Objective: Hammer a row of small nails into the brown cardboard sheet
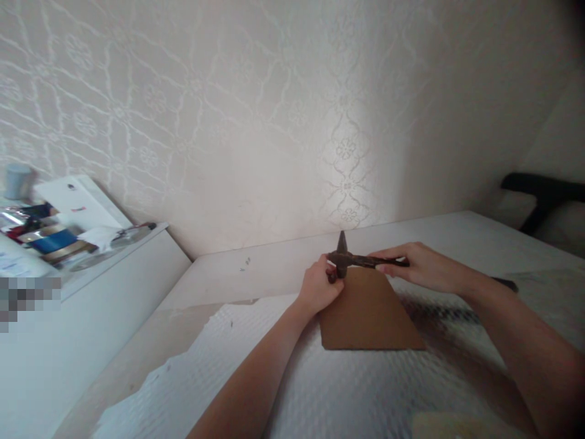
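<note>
My right hand (414, 263) is closed around the dark handle of a hammer (342, 257), held level above a brown board (368, 314). The pointed end of the hammer head faces up and its blunt end faces down, over the board's far left corner. At that corner is my left hand (319, 285), its fingers bent and pressed together beside the hammer head. A small dark rounded piece (331, 277) shows at these fingers, partly covered by the hammer; its kind is not clear. The board lies flat on white bubble wrap (219, 360).
Several small bits, perhaps nails (245, 264), lie on the white table (274, 259) near the patterned wall (256, 152). Left stands a white cabinet (123, 292) with a white box (86, 201) and clutter on top. A black chair part (543, 189) is at the right.
</note>
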`<state>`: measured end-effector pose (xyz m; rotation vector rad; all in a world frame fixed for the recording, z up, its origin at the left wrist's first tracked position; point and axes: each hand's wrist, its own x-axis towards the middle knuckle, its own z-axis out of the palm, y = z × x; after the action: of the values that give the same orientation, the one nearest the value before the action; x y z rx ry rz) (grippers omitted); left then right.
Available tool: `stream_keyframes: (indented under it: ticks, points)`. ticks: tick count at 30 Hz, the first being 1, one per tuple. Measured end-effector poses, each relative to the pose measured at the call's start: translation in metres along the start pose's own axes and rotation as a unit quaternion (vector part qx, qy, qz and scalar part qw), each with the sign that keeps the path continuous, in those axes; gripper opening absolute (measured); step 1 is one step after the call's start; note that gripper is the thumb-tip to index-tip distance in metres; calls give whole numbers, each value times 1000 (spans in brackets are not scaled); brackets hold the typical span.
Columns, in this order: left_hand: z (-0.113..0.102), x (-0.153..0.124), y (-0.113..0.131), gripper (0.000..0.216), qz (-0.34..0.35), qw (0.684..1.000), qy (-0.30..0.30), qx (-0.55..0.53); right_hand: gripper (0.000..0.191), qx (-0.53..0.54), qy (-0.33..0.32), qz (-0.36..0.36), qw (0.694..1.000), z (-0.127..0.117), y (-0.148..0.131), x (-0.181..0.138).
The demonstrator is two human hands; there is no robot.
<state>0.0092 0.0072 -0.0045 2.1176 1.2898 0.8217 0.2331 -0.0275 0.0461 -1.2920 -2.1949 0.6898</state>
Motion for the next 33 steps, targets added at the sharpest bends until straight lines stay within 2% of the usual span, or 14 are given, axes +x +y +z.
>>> stream_keyframes:
  ticks: [2,6,8,11,14,19,23,25,29,31,33]
  points:
    - [0,-1,0,33,4,1000,-1,-15,40,-4,14,2,1000,0,0,0]
    - [1,-2,0,45,11,998,-2,-60,39,-55,106,29,992,-1,6,1]
    - [1,-3,1,43,10,997,-3,-83,40,-120,154,64,979,-1,12,1]
    - [-4,-4,0,38,12,994,7,-107,44,-220,210,143,942,-1,20,-1]
    - [-16,-4,-3,33,7,995,53,-90,47,-269,221,205,915,2,27,-3]
    - [-46,4,-23,29,-37,983,175,-37,42,-311,194,279,888,11,34,2]
    - [-75,9,-42,23,-105,964,239,58,41,-326,176,289,883,18,37,5]
    - [-91,7,-49,21,-160,945,263,108,40,-332,165,284,884,21,40,6]
    - [-122,-4,-63,23,-312,878,323,166,38,-335,150,270,890,23,46,7]
    - [-132,-10,-71,25,-369,850,330,181,37,-331,138,254,898,22,50,8]
    - [-138,-13,-79,27,-406,835,320,188,37,-325,123,234,908,22,53,9]
